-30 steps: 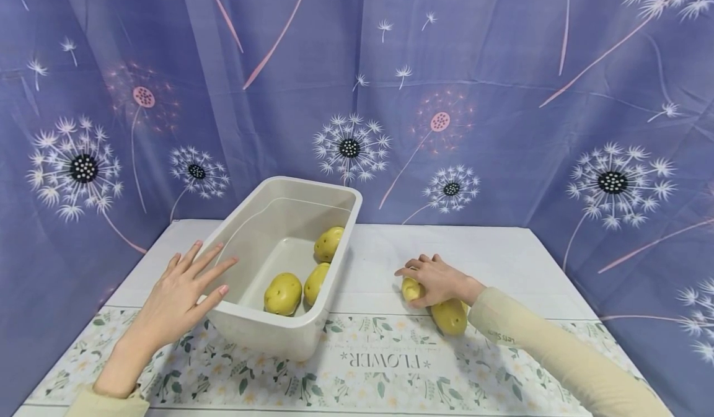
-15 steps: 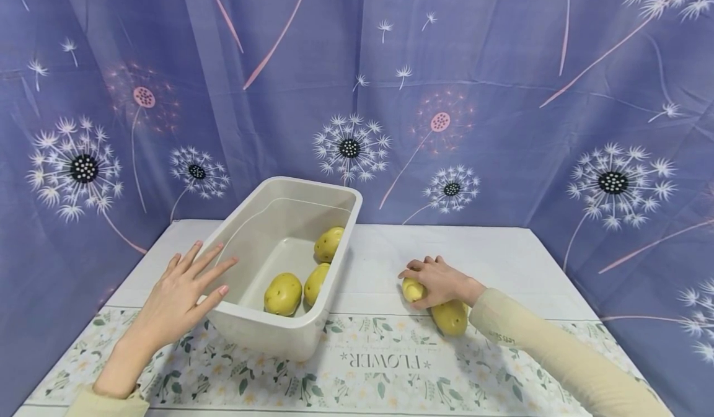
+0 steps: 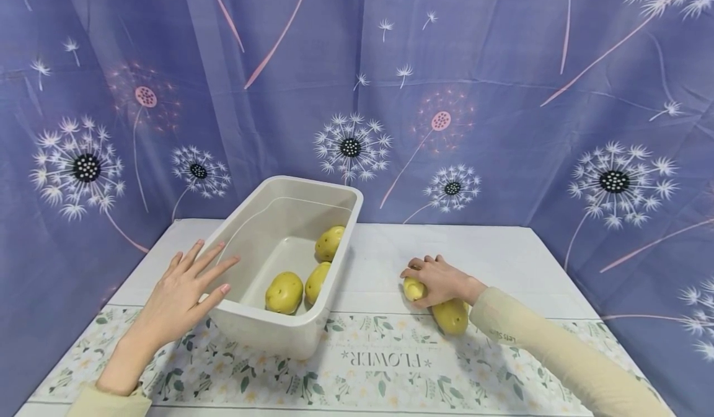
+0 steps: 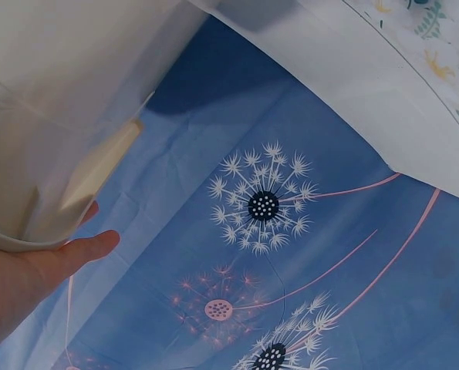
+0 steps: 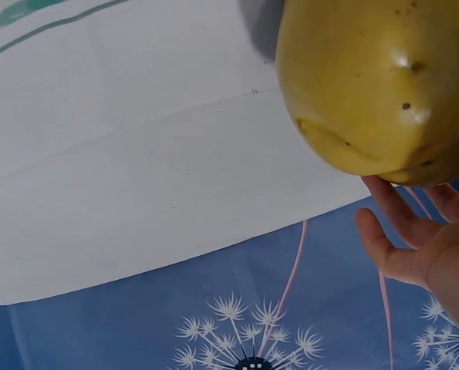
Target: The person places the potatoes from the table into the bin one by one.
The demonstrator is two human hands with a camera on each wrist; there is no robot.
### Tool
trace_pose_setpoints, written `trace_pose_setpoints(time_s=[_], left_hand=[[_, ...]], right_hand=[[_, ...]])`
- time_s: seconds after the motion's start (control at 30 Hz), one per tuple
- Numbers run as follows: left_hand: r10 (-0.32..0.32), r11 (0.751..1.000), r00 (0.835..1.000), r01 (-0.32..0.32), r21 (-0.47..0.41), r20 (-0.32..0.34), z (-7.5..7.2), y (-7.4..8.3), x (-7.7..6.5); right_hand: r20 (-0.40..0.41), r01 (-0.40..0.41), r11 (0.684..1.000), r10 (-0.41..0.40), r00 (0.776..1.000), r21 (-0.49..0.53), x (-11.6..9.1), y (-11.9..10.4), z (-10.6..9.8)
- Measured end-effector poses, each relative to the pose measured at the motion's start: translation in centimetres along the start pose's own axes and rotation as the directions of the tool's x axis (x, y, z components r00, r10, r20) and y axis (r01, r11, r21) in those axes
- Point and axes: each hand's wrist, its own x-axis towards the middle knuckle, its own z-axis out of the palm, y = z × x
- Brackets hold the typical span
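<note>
My right hand (image 3: 442, 280) curls its fingers and thumb round a yellow potato (image 3: 414, 289) on the table, right of the bin. A second potato (image 3: 450, 318) lies under the wrist side of that hand; up close, a large potato (image 5: 376, 85) fills the top of the right wrist view, partly hiding the fingers. My left hand (image 3: 181, 296), fingers spread and straight, lies over the near left rim of a light grey plastic bin (image 3: 268, 336). In the left wrist view its thumb (image 4: 90, 248) shows beside the rim.
Inside the bin lie a potato (image 3: 284, 293) near the front, another potato (image 3: 315, 282) against the right wall, and a third potato (image 3: 329, 243) farther back. A floral cloth (image 3: 385, 389) covers the table's front. Purple dandelion curtains (image 3: 279, 126) enclose the back and sides.
My right hand has shifted very slightly to the right along with the potato it holds. The left hand stays on the bin's rim.
</note>
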Motion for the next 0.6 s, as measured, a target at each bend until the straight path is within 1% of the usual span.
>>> trace_pose_setpoints(time_s=[0.33,0.6], left_hand=[[-0.001,1.000,1.000,0.001,-0.001,-0.004,0.01,0.01,0.06],[-0.002,1.000,1.000,0.002,-0.003,0.000,-0.11,0.12,0.05]], right_hand=[[-0.013,0.000,1.000,0.000,1.000,-0.008,0.07,-0.04,-0.32],[-0.054,0.011,1.000,-0.012,0.998,-0.026,-0.01,0.21,-0.44]])
